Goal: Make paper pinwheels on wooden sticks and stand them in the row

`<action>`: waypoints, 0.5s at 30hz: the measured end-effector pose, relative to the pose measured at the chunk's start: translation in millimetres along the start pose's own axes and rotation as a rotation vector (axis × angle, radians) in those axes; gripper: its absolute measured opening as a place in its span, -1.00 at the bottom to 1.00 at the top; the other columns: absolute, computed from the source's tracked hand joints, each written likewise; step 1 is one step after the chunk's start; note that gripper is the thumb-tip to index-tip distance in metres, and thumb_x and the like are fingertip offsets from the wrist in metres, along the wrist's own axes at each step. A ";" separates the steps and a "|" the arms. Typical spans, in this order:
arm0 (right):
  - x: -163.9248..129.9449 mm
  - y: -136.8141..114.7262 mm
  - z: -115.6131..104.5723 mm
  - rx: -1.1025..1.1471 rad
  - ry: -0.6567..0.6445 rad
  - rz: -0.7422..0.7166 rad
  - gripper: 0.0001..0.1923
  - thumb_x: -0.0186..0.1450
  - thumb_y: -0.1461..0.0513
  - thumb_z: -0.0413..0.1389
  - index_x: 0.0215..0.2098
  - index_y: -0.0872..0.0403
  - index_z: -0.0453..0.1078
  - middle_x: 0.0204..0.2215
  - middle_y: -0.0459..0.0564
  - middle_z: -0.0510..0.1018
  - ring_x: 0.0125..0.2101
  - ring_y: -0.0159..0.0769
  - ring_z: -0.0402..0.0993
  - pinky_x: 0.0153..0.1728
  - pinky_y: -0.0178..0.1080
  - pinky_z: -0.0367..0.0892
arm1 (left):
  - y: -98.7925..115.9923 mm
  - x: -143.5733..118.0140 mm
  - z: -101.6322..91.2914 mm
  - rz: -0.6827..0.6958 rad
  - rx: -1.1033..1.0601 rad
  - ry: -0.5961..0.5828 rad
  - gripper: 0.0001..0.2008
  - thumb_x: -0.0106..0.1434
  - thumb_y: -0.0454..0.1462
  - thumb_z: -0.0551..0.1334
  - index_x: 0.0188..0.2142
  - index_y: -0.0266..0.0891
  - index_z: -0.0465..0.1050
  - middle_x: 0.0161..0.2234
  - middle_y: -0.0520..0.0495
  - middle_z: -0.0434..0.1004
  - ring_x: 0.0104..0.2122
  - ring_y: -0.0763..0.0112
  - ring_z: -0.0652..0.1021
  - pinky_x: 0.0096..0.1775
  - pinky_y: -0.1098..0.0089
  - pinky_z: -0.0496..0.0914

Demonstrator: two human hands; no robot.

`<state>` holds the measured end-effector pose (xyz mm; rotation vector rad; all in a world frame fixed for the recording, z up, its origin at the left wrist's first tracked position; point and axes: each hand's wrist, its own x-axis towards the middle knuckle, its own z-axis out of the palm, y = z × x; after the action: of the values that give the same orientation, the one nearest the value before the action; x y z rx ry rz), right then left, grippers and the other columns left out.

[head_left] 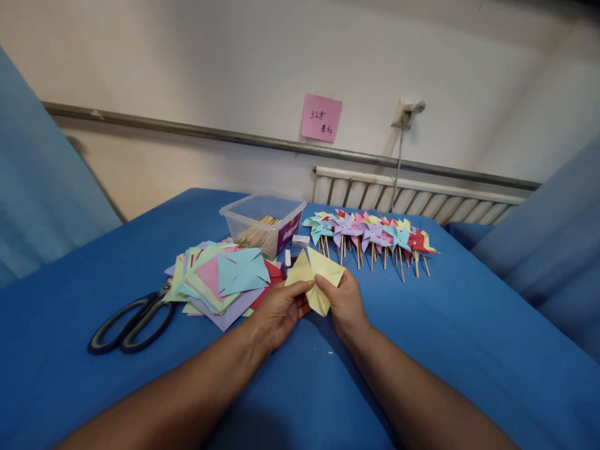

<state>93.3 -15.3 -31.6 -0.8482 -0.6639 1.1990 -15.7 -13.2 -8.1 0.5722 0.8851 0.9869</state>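
Both my hands hold one yellow paper square [317,275], cut and partly folded, just above the blue cloth. My left hand [277,312] pinches its left side and my right hand [345,302] pinches the middle, with fingertips meeting on the paper. To the left lies a stack of cut coloured paper squares [220,278]. Behind my hands stands a row of finished paper pinwheels on wooden sticks [372,236].
Black-handled scissors [134,322] lie at the left of the paper stack. A clear plastic box with wooden sticks [262,222] stands behind the stack, with a small stapler-like item [300,240] beside it. The blue-covered table [469,337] meets a wall with a radiator [412,197].
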 end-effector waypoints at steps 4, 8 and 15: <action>-1.4 -2.2 -2.3 -0.040 -0.048 -0.046 -0.63 0.05 0.18 0.29 -0.22 0.07 0.30 -0.30 -0.06 0.59 -0.32 -0.28 0.53 -0.22 -0.18 0.42 | 6.0 -0.5 0.3 0.007 -0.016 0.043 -0.69 0.05 -0.43 0.30 -0.15 -0.38 0.51 -0.25 -0.22 0.61 -0.38 0.32 0.59 -0.34 0.39 0.49; -1.3 -5.0 -10.0 -0.205 0.018 -0.218 -0.77 0.17 0.17 0.19 -0.25 0.04 0.30 -0.34 -0.10 0.52 -0.36 -0.38 0.46 -0.27 -0.27 0.36 | 18.0 3.9 -5.9 0.001 -0.066 0.039 -0.67 0.06 -0.46 0.27 -0.13 -0.40 0.48 -0.33 -0.17 0.62 -0.44 0.36 0.58 -0.37 0.40 0.50; -7.0 -10.5 -13.1 -0.468 -0.196 -0.358 -0.66 0.12 0.26 0.20 -0.11 -0.06 0.41 0.12 0.02 0.31 0.06 -0.18 0.32 0.00 -0.13 0.26 | 28.5 8.8 -13.6 -0.040 -0.105 0.024 -0.65 0.08 -0.46 0.25 -0.10 -0.36 0.45 -0.41 -0.10 0.61 -0.50 0.38 0.58 -0.43 0.44 0.48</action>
<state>107.7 -26.2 -29.8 -0.9515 -1.2333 0.8152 -38.1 7.9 3.0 0.4522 0.8578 0.9995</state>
